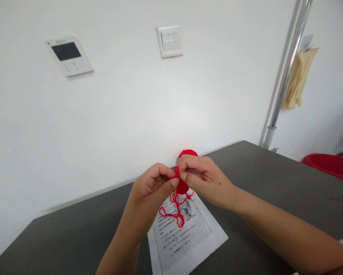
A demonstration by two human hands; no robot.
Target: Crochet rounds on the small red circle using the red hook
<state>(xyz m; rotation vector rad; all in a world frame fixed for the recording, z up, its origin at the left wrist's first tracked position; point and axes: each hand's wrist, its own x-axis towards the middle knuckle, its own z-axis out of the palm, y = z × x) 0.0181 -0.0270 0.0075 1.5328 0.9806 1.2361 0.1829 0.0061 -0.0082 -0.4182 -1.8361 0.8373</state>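
My left hand (154,187) pinches red yarn (176,171) between thumb and forefinger, and a small loop of it sticks up between my fingertips. Pressed close against it, my right hand (207,179) has its thumb and forefinger closed on the same yarn. Loose red strands (178,214) dangle below in tangled loops over a printed sheet (185,244). A denser red mass (182,188) shows under my fingers, with a bit of yellow (173,192) beside it. Behind my right hand is a round red bundle (189,152), partly hidden; it looks like yarn.
The dark grey table (263,179) meets a white wall carrying a control panel (71,57) and a switch plate (169,41). A metal pole (288,72) stands right of the table's far corner, near hanging yellowish gloves (298,78). A red tub (328,165) is beyond the right edge.
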